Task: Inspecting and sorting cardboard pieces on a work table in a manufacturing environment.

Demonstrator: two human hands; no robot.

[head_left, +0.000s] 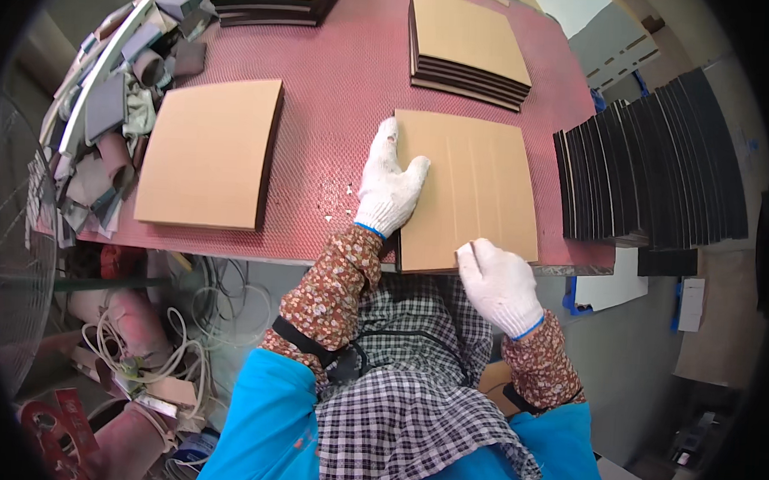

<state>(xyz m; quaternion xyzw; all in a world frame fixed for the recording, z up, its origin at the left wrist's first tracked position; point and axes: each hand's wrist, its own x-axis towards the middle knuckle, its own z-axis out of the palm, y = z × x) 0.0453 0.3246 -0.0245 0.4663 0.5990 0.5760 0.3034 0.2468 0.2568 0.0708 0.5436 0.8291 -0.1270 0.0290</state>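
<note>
A tan rectangular panel (pixel 468 188) with faint lengthwise streaks lies in front of me, near the table's front edge. My left hand (pixel 391 182), in a white knit glove, rests along its left edge. The fingers stretch out together and the thumb lies apart on the panel's top. Over the panel's near edge, my right hand (pixel 498 284), also gloved, is closed with the fingers bent downward. A thin dark edge shows at its fingertips; what they hold is mostly hidden.
On the pink textured table (pixel 339 92) stand a tan-topped stack (pixel 208 155) at left and panel stacks (pixel 470 46) behind. Sanding scraps and rolls (pixel 119 125) crowd the left rim. A row of dark panels (pixel 654 162) stands at right. Hoses (pixel 152 350) hang below left.
</note>
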